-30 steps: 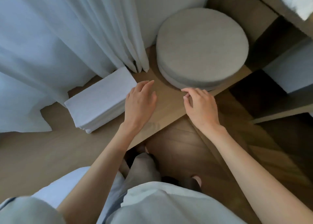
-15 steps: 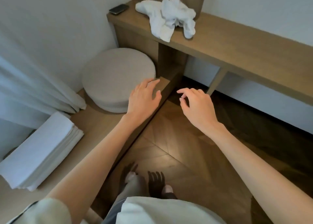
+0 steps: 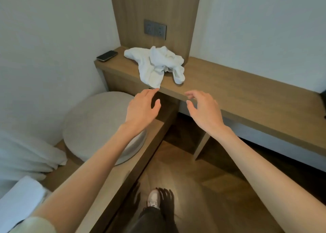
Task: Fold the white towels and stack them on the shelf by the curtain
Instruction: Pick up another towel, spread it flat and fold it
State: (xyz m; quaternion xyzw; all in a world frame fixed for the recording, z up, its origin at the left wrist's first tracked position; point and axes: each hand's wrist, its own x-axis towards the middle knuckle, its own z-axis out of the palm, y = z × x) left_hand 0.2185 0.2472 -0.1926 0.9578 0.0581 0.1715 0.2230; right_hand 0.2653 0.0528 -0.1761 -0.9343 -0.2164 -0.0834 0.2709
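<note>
White crumpled terry towel (image 3: 157, 63) heaped on light-brown wooden desk top (image 3: 238, 91), against the upright wood panel, one corner hanging over the front edge. Left hand (image 3: 141, 107) held out below that corner, fingers straight and together, thumb spread wide, holding nothing; fingertips just beside the hanging cloth, contact impossible to judge. Right hand (image 3: 204, 109) level with it and apart from the towel, in front of the desk edge, fingers loosely curved and parted, also empty. Black flat phone (image 3: 107, 55) at the desk's left end, near the towel but not touching. Grey double socket plate (image 3: 154, 29) on the panel above. Round grey fabric cushion (image 3: 91, 120) on low wooden shelf (image 3: 127, 171) below the left forearm, against the white wall. White sheer curtain (image 3: 26, 153) bunched on the shelf beside the cushion. Stack of folded white towels (image 3: 19, 197) at bottom left on the same shelf, just beside the curtain, partly cut off by the frame edge and the left arm. Brown herringbone wood floor (image 3: 202, 197) below, with one pale shoe (image 3: 153, 197) on it.
</note>
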